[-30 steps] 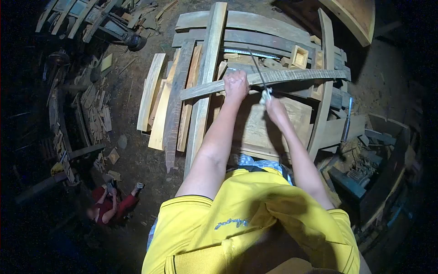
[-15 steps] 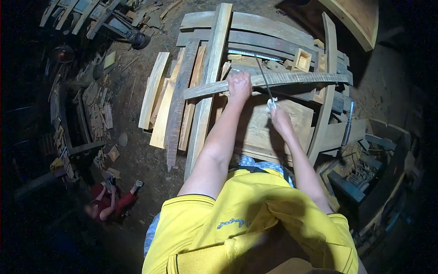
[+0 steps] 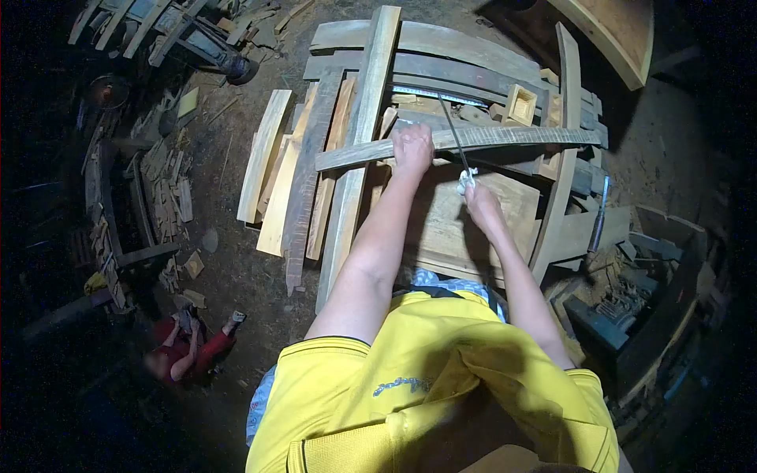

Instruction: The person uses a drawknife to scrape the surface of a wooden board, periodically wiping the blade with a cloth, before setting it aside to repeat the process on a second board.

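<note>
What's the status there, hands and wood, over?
Left hand gripping the curved plank. Right hand holding the thin saw blade across it. Nothing blocking the cut.

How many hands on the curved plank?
1: the left hand grips the curved plank near its middle. The right hand holds a thin saw beside it.

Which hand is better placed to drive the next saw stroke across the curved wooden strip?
Right. The right hand already grips the cloth-wrapped handle of the thin saw blade, which crosses the curved wooden strip. The left hand is clamped over that strip, pinning it to the plank stack, so freeing it would probably loosen the work.
</note>
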### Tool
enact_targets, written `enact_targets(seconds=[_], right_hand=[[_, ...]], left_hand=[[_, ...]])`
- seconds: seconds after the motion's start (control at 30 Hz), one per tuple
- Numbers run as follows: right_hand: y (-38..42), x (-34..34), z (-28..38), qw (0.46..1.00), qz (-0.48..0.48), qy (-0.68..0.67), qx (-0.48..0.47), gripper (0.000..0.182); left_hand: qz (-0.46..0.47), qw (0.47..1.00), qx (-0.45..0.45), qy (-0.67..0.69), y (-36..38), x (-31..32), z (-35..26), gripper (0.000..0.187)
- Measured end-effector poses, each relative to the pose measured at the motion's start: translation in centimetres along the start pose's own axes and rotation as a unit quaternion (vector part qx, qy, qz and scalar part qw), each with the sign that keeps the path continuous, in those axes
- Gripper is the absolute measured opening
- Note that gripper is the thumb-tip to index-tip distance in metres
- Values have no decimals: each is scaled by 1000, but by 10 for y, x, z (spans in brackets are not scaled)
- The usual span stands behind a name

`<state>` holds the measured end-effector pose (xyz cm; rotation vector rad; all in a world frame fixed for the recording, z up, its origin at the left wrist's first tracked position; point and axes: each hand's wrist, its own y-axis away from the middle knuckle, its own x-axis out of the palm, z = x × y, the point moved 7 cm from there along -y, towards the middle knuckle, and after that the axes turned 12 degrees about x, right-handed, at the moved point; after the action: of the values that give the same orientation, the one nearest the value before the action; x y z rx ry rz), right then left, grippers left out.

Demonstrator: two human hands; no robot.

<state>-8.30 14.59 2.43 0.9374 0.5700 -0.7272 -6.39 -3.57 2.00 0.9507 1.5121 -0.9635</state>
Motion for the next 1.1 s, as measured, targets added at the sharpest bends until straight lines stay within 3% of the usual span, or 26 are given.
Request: enact_targets(seconds=[0.23, 0.43, 0.5, 0.57, 0.8, 0.97, 1.03, 1.1], right_hand=[[-39, -2, 27, 1000, -3, -3, -28, 38], [0, 4, -7, 998, 24, 9, 51, 40], [-21, -6, 16, 999, -8, -38, -9, 37], [-61, 8, 20, 1000, 2, -6, -7, 38], [3, -1, 2, 999, 29, -11, 30, 42], [-5, 13, -11, 999, 3, 49, 11, 34], [-5, 11, -15, 999, 1, 36, 13, 35], [1, 11, -18, 999, 40, 13, 12, 37]], left_hand=[[31, 999, 12, 17, 0, 2, -1, 12], [25, 1000, 2, 2, 0, 1, 0, 12], [26, 1000, 10, 13, -1, 0, -2, 12], [20, 999, 8, 27, -1, -2, 0, 12], [6, 1000, 5, 25, 2, 4, 0, 12], [42, 999, 8, 30, -2, -3, -1, 11], [17, 1000, 8, 19, -3, -1, 0, 10], [19, 999, 16, 43, -3, 2, 1, 13]])
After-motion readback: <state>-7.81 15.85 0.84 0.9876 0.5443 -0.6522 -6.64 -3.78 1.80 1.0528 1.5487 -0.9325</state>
